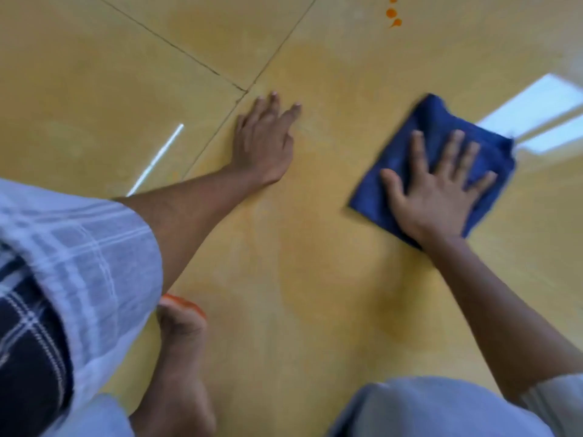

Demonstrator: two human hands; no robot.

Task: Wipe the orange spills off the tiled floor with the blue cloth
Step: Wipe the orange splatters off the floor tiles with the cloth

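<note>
Folded blue cloth (pixel 435 152) under flat right hand (pixel 438 197), glossy tiles (pixel 94 74)

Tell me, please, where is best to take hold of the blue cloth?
Probably at the far corner of the blue cloth, coming from above: it lies folded flat on the tiled floor, and the right hand presses the near half, leaving that corner free.

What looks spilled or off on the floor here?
Orange drops sit unwiped at the top edge, well beyond the cloth pressed flat under the right hand. A faint orange smear tints the tile between the arms. An orange blob lies by the bare foot. The left hand rests flat on the floor.
</note>
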